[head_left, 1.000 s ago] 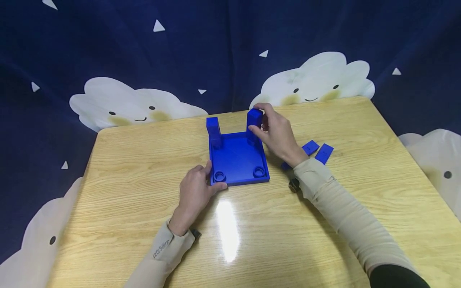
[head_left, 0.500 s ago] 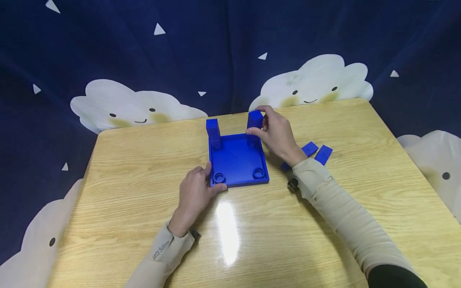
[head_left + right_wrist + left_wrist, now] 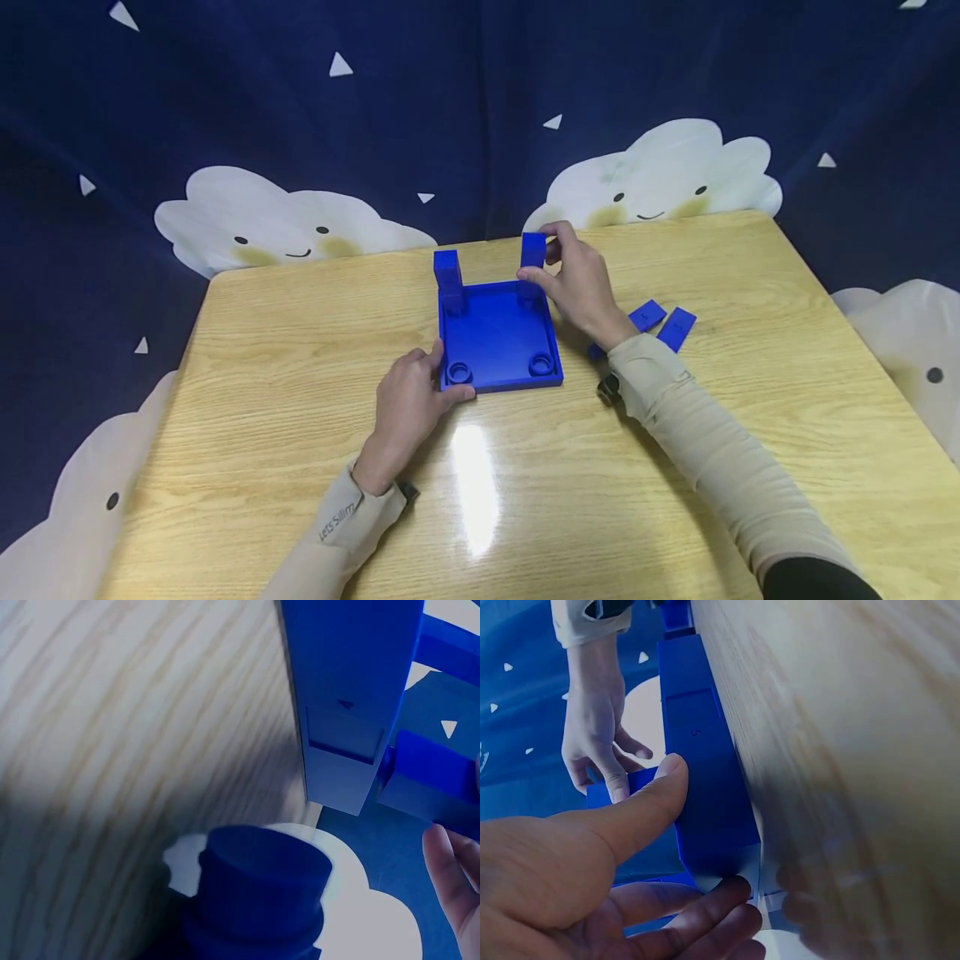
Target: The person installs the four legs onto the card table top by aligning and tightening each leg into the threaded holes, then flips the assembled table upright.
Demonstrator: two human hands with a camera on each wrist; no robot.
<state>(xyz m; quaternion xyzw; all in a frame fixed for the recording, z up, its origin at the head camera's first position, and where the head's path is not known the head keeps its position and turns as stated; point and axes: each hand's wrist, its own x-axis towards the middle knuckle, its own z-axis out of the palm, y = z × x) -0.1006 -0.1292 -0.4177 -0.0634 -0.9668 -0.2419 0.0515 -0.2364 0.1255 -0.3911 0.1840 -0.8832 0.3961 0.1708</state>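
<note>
A square blue tray (image 3: pixel 498 337) lies on the wooden table, with round sockets at its two near corners. My left hand (image 3: pixel 408 396) grips its near left corner; the thumb lies along the outer wall in the left wrist view (image 3: pixel 671 769). At the far right corner my right hand (image 3: pixel 581 283) pinches an upright blue square post (image 3: pixel 533 248) between thumb and fingers. In the right wrist view the lower end of that post (image 3: pixel 431 780) meets the tray's inner side. A second blue post (image 3: pixel 447 268) stands at the far left corner, untouched.
Two blue blocks (image 3: pixel 677 329) lie right of the tray, partly behind the right sleeve. A blue piece with a round end (image 3: pixel 262 877) lies close under the right wrist. A dark curtain (image 3: pixel 480 108) with clouds hangs behind the table's far edge.
The post in my right hand has turned about its upright axis, so its top now lies squarer to the tray. My left hand and the tray stay in place.
</note>
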